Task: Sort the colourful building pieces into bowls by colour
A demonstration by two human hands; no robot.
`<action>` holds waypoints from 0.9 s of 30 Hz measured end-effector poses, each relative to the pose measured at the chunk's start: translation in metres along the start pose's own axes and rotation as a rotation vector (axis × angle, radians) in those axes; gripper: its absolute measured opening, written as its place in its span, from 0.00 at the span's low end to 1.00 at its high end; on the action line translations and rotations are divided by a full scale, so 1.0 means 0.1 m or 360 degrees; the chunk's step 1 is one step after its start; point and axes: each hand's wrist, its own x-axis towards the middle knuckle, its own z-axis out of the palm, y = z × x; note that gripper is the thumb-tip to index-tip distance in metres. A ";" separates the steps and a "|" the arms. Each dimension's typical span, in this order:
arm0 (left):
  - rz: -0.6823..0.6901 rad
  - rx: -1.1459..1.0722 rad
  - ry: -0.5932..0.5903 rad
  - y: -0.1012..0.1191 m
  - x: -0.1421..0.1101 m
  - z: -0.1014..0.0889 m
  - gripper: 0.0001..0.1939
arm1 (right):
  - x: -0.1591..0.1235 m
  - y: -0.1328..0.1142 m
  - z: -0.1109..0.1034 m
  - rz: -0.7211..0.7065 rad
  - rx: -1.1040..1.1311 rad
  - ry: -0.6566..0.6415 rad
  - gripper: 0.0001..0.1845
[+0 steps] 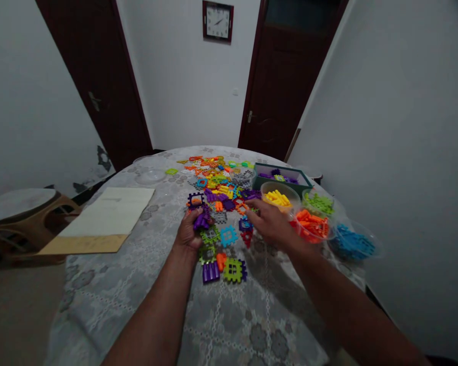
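Note:
My left hand [189, 229] is closed around several purple building pieces [202, 217], held over the table. Beyond the fingers lies a dark purple frame piece [195, 197]. My right hand [265, 219] reaches over the pile with its fingers extended, the fingertips by a red-orange piece [241, 206]; whether they touch it I cannot tell. Between my hands lie a blue window piece [228, 236], a grey piece [220, 217] and a red triangle [246, 238]. Nearer to me are a green window piece [233, 270], a ribbed purple piece [211, 272] and an orange piece [221, 261].
Right of the pile stand round tubs with yellow [278, 198], green [318, 203], orange [312, 224] and blue pieces [353, 241]. Behind them is a dark green box [305, 183]. Mixed pieces [206, 166] spread across the back. A paper pad [107, 211] lies left; a stool [23, 213] stands beyond.

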 end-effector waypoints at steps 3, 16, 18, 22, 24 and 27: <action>-0.0026 -0.0005 -0.0026 0.00 -0.02 0.01 0.23 | -0.28 -0.09 0.30 0.0156 0.0071 -0.0128 0.22; -0.0048 -0.0001 0.0021 -0.04 0.00 -0.02 0.21 | -0.56 -0.21 0.61 0.0157 -0.0002 -0.0373 0.21; -0.0051 -0.0026 0.0063 -0.03 0.01 -0.03 0.20 | -0.57 -0.23 0.59 0.0127 -0.0029 -0.0400 0.21; -0.0101 -0.0060 0.0096 0.01 0.02 -0.02 0.19 | -0.58 -0.22 0.44 0.0072 -0.0029 -0.0310 0.21; -0.0101 -0.0061 0.0111 0.03 0.02 0.00 0.19 | -0.60 -0.22 0.29 0.0021 -0.0054 -0.0256 0.21; -0.0079 -0.0028 0.0105 0.04 0.03 0.01 0.21 | -0.66 -0.21 -0.01 0.0088 -0.0114 -0.0165 0.23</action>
